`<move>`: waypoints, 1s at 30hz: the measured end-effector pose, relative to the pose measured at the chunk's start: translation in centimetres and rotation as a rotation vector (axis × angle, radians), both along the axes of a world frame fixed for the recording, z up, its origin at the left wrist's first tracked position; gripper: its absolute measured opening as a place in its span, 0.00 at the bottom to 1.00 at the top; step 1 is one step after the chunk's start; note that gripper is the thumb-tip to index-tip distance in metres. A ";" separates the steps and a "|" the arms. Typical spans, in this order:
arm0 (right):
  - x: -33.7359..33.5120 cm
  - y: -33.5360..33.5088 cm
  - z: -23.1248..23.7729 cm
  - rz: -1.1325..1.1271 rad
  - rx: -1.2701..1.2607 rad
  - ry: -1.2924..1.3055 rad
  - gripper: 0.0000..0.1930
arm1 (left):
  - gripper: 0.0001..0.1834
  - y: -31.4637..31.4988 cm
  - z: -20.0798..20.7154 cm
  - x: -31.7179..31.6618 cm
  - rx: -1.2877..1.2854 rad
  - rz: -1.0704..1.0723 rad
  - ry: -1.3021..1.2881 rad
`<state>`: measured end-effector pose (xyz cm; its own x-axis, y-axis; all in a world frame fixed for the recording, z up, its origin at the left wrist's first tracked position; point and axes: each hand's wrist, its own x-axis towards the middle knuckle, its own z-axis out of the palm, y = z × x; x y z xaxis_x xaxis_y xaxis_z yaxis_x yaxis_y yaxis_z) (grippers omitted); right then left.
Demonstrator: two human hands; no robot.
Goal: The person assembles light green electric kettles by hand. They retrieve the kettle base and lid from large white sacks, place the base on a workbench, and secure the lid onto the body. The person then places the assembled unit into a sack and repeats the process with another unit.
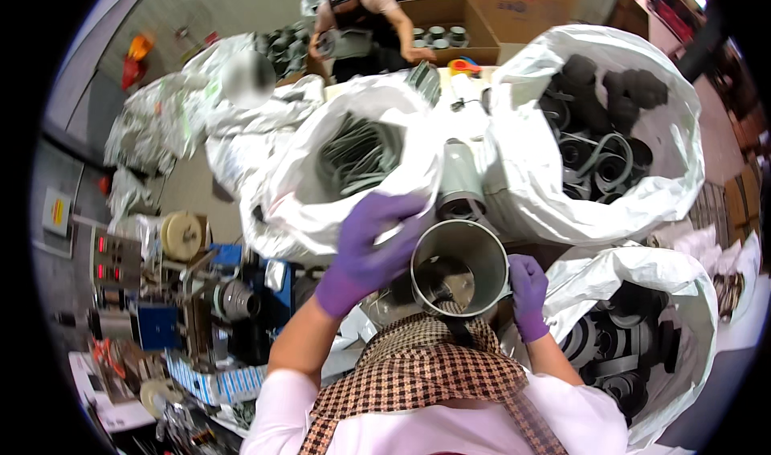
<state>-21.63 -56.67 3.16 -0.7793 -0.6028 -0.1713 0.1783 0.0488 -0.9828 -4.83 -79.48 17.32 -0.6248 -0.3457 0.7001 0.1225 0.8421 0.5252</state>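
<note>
A grey, open-topped cylindrical container [502, 254] is in front of my body, its hollow inside facing up. My right hand [528, 290], in a purple glove, is closed at its right side, where a small handle-like part shows. My left hand [369, 246], also gloved in purple, is at the container's upper left with fingers stretched out and slightly blurred; it holds nothing that I can see. Just beyond the container, another grey cylinder [461, 170] lies between two white sacks. The sack on the left [285, 182] holds thin grey-green strips [361, 154].
A large white sack [514, 158] of black and grey parts stands at the far right, another [699, 310] at the near right. Machinery with reels [183, 236] fills the left side. Across the table a person [365, 21] works beside a cardboard box [474, 25] holding several cylinders.
</note>
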 end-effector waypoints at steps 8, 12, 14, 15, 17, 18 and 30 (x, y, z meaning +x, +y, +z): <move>-1.3 2.2 -1.1 -0.043 0.076 0.296 0.20 | 0.21 -3.4 -14.4 -42.5 -0.188 -0.226 -0.788; -1.4 4.2 1.1 0.046 0.300 0.264 0.24 | 0.27 -3.7 -24.1 -51.3 -0.052 -0.066 -0.998; -1.5 4.3 2.0 0.083 0.281 0.383 0.26 | 0.30 -4.9 -27.8 -52.2 -0.041 0.023 -1.122; -1.2 4.3 0.6 0.008 0.297 0.358 0.26 | 0.28 -2.9 -28.0 -53.6 -0.052 -0.024 -1.117; -1.4 4.5 -0.1 0.014 0.366 0.445 0.24 | 0.23 -0.6 -25.8 -51.8 -0.067 -0.071 -0.894; -1.9 4.7 -0.7 0.053 0.372 0.549 0.23 | 0.19 -0.2 -24.5 -50.0 -0.132 -0.070 -0.689; -3.8 -3.0 1.7 0.068 0.103 0.379 0.38 | 0.17 0.1 -7.2 -6.6 -0.472 -0.048 0.064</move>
